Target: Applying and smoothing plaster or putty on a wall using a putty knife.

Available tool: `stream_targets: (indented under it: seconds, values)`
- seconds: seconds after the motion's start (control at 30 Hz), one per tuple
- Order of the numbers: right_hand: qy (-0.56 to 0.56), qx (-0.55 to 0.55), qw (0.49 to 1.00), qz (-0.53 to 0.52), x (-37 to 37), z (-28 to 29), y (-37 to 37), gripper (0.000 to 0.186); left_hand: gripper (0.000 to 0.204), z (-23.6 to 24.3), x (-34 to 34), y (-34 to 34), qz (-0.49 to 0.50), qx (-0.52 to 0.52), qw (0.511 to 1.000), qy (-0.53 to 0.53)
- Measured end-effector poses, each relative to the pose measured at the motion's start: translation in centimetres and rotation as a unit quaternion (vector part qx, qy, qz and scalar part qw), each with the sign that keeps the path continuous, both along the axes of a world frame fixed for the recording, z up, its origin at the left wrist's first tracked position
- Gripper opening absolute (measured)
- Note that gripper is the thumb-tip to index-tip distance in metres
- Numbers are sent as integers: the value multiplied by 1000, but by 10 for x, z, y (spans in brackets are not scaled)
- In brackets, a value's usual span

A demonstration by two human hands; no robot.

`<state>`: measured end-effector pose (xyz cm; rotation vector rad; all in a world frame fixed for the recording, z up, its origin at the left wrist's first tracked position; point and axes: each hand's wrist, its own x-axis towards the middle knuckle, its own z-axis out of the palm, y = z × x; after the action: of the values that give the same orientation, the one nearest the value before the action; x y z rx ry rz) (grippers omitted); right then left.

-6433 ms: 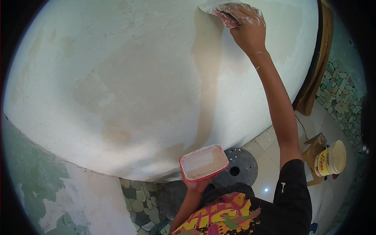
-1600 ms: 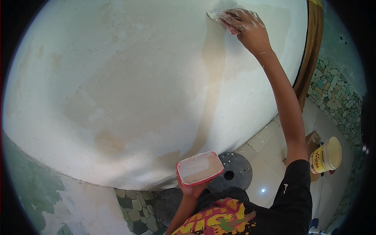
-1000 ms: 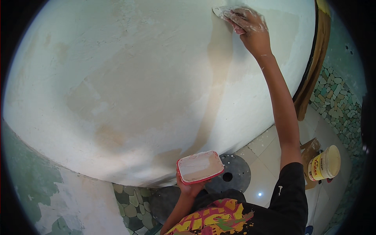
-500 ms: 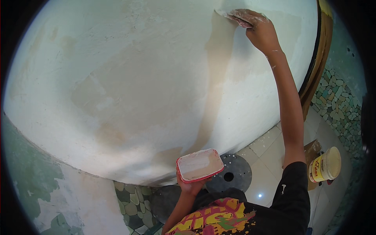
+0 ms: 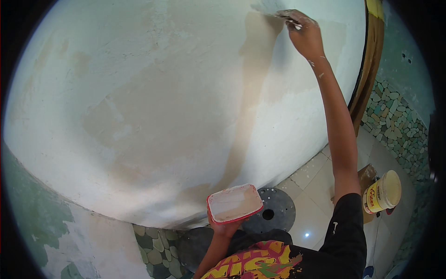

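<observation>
The right hand (image 5: 304, 32) has rolled at the wrist, so the thin spreading blade (image 5: 280, 15), broad and whitish half a second ago, now shows almost edge-on, high on the curved white wall (image 5: 186, 93) and well in from its right edge; I judge this a change of angle within the spreading, not a letting go. Thumb and fingers pinch the blade, with a small gap between them. Beside its tip is a pale, blurred smear (image 5: 262, 8), perhaps wet coating. The left hand (image 5: 225, 228) cups the tub (image 5: 237, 218) from below, fingers part-curled, in front of the wall's lower edge. The blade looks grey and streaked; the tub is rectangular, red-rimmed, its inside coated off-white.
</observation>
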<state>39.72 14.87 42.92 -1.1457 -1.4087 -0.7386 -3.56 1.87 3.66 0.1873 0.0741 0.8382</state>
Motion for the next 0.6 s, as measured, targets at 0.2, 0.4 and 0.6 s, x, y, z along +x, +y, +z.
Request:
stream_targets:
  seconds: [0.2,0.4,0.6]
  values:
    - [-95,-94,989,-68,-37,-51,-17,34,79,-20,-11,9,-2,-2,1000,29]
    - [288,-343,841,302,-95,-96,-69,23,67,-46,-22,17,11,-39,999,32]
    - [582,-284,660,382,-154,-246,-136,30,73,-80,-48,14,37,-33,989,141]
